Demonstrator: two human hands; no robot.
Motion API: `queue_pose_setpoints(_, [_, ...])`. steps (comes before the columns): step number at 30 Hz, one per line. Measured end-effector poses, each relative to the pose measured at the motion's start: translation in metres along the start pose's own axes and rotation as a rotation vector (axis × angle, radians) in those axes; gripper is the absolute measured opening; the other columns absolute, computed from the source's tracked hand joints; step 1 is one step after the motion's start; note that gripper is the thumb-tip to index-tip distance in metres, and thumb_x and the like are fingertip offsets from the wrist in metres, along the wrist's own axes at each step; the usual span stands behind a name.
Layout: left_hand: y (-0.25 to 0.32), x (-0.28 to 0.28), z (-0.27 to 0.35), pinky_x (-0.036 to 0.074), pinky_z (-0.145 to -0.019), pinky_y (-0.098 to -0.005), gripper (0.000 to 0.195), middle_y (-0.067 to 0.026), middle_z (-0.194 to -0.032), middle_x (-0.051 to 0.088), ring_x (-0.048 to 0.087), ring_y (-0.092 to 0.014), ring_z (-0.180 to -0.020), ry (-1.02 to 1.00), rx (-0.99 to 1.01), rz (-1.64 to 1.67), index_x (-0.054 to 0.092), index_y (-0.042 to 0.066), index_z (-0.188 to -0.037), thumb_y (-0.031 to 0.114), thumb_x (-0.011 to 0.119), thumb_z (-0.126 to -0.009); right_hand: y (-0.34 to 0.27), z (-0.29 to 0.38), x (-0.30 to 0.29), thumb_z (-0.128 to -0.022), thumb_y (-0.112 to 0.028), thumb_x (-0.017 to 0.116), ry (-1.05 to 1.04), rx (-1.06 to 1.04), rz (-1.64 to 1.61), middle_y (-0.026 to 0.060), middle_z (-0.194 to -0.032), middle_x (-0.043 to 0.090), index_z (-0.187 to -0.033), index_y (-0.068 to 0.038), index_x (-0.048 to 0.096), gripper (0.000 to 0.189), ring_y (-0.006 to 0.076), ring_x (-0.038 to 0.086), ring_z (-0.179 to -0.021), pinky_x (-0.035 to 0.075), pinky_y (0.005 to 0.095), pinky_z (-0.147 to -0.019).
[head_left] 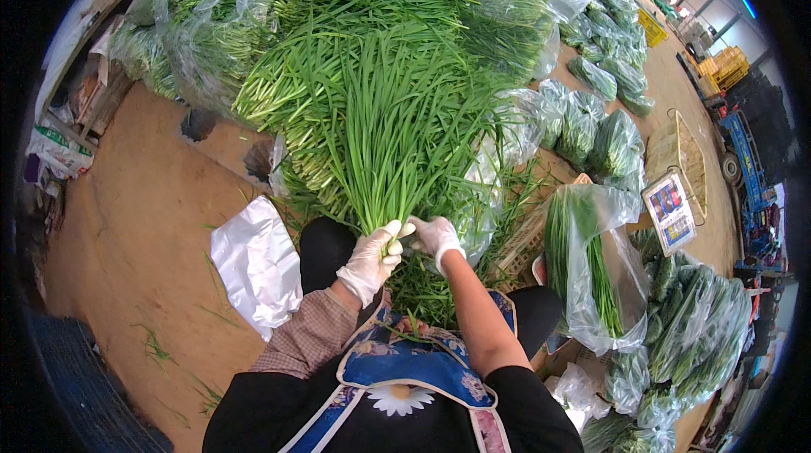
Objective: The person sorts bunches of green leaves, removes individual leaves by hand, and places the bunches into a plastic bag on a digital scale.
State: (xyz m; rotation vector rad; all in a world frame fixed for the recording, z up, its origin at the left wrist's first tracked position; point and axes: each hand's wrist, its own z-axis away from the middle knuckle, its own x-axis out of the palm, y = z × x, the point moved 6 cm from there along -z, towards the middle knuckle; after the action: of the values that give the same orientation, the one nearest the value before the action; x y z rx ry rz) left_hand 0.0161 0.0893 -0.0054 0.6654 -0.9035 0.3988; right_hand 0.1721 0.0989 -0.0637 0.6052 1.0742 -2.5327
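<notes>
My left hand [372, 260], in a white glove, is shut around the lower end of a bunch of garlic chives [386, 155]. The long green leaves fan out away from me over a large heap of chives [298, 95]. Close against the bunch's right side is my right hand [437, 238], also gloved, with its fingers curled. Whether it pinches anything is hidden. Loose cut leaves [424, 291] lie below my hands, between my knees. A patterned blue apron [412, 364] covers my front.
A white plastic sheet [256, 263] lies left on the brown floor. At right, an open clear bag of chives [595, 263] rests by a plastic crate [516, 241]. A printed card [668, 209] stands beyond. Bagged greens [618, 143] line the right; filled bags [215, 41] stand far left.
</notes>
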Motion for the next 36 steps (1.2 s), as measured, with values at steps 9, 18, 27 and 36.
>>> queue_pose_setpoints(9, [0.006,0.007,0.006,0.036,-0.044,-0.0169,0.018,-0.0094,-0.089,0.065,0.049,-0.006,-0.057,0.075,0.045,-0.127,0.060,-0.002,-0.098,0.010,0.064,-0.085,0.005,0.006,-0.029,-0.089,-0.042,0.050,0.129,-0.217,0.351,0.0173,-0.086,0.066,-0.100,-0.003,0.065,0.044,0.0302,0.062,-0.086,0.047,0.0375,-0.079])
queue_pose_setpoints(18, [-0.033,0.015,-0.013,0.045,-0.050,-0.0303,0.020,-0.0080,-0.079,0.063,0.058,-0.019,-0.058,0.136,0.262,-1.103,0.058,0.005,-0.099,0.011,0.062,-0.080,0.001,0.083,-0.009,-0.079,-0.030,0.070,-0.254,-0.218,-0.971,0.0130,-0.122,0.054,-0.133,0.000,0.037,0.070,0.0221,0.054,-0.108,0.043,0.0318,-0.090])
queue_pose_setpoints(27, [-0.052,0.048,0.009,0.049,-0.076,-0.0298,0.054,-0.0142,-0.110,0.059,0.060,-0.020,-0.094,-0.329,0.300,-1.424,0.041,-0.001,-0.128,0.023,0.061,-0.084,0.033,0.069,-0.015,-0.085,-0.010,0.062,-0.321,-0.144,-1.352,0.0148,-0.102,0.064,-0.115,0.003,0.054,0.033,0.0226,0.064,-0.086,0.055,0.0345,-0.077])
queue_pose_setpoints(36, [-0.093,0.031,-0.007,0.053,-0.071,-0.0307,0.050,-0.0048,-0.101,0.059,0.060,-0.017,-0.086,-0.269,-0.237,-0.463,0.050,0.007,-0.116,0.033,0.072,-0.080,0.023,0.100,-0.028,-0.076,-0.037,0.072,0.050,-0.368,-0.692,0.0126,-0.095,0.064,-0.109,0.000,0.058,0.052,0.0226,0.061,-0.082,0.049,0.0336,-0.076])
